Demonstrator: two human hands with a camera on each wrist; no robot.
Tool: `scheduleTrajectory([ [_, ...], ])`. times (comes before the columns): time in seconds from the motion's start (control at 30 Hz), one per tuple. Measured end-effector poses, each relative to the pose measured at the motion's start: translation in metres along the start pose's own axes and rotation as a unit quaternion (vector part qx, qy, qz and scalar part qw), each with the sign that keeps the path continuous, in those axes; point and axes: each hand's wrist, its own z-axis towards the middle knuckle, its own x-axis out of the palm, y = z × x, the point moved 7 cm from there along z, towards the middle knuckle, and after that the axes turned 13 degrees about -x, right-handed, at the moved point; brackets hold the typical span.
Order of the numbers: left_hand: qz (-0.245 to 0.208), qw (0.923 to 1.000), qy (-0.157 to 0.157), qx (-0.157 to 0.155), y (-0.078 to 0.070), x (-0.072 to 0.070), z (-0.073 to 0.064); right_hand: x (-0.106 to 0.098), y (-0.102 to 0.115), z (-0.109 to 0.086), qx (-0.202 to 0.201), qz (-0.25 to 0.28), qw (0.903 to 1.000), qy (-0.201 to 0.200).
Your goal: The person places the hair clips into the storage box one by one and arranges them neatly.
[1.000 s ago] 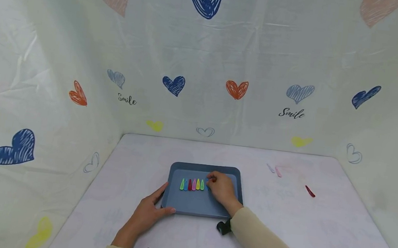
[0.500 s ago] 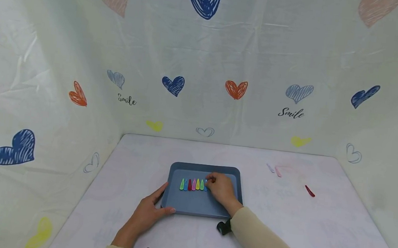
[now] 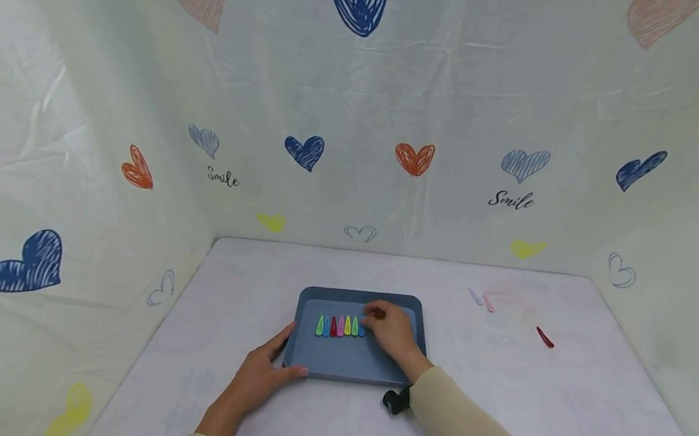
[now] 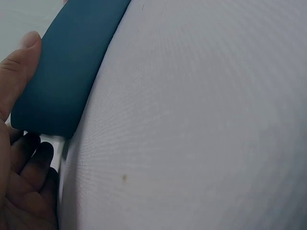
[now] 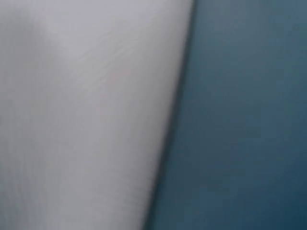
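Note:
On the blue-grey tray (image 3: 346, 370) lies a row of small hair clips, among them a green one (image 3: 320, 326), a red one (image 3: 334, 327), a pink one (image 3: 341, 326) and a yellow one (image 3: 348, 326). My right hand (image 3: 392, 330) bends over the row's right end. Its fingertips pinch a blue hair clip (image 3: 362, 331), partly hidden by them. My left hand (image 3: 259, 373) rests at the tray's front left corner, thumb and index finger spread along its edges. In the left wrist view the thumb (image 4: 24, 62) touches the tray's side wall (image 4: 72, 67).
A dark red clip (image 3: 544, 337) lies on the white table (image 3: 496, 404) right of the tray. Farther back are a pink clip (image 3: 488, 303) and a pale bluish clip (image 3: 475, 297). The right wrist view shows only table and the tray's side (image 5: 240, 120).
The blue clip at the row's right end now shows more beside my right fingertips, lined up with the others. My right hand has shifted very slightly; the left hand stays at the tray.

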Motion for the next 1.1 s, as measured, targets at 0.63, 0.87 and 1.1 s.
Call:
scheduleTrajectory([
  [0.63, 0.002, 1.0, 0.001, -0.001, 0.001, 0.002, -0.001, -0.142, -0.026, -0.014, 0.011, 0.116, 0.9862, -0.117],
  [0.87, 0.009, 1.0, -0.002, 0.001, 0.001, 0.001, 0.0, -0.226, -0.084, -0.047, 0.066, 0.03, 0.9868, -0.145],
  [1.1, 0.008, 1.0, -0.004, 0.005, 0.0, 0.0, 0.0, -0.282, -0.138, -0.082, 0.167, -0.089, 0.9707, -0.148],
])
